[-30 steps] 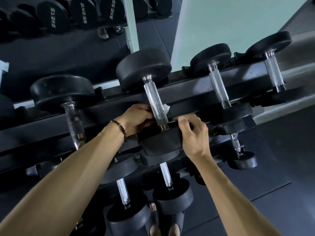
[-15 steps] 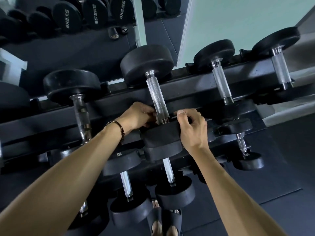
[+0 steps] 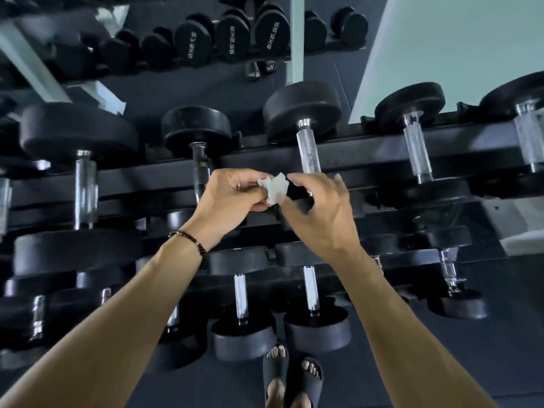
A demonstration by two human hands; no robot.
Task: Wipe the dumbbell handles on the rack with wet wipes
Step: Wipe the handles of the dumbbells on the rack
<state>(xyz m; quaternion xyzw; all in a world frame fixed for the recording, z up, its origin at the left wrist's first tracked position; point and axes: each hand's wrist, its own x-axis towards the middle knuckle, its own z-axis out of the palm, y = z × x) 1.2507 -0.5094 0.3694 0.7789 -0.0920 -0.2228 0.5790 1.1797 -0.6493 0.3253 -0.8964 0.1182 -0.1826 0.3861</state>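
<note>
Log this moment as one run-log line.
phase: regripping wipe | left hand: pinches crumpled white wet wipe | right hand: fingers at wipe's edge | knurled chrome dumbbell handle: untouched, just behind hands

Dim, cool light; wide-angle edge distortion

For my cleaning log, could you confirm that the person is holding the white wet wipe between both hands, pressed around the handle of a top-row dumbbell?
Not quite: the head view shows the wet wipe held between the left hand and right hand, but off any handle, in front of the rack rail.
</note>
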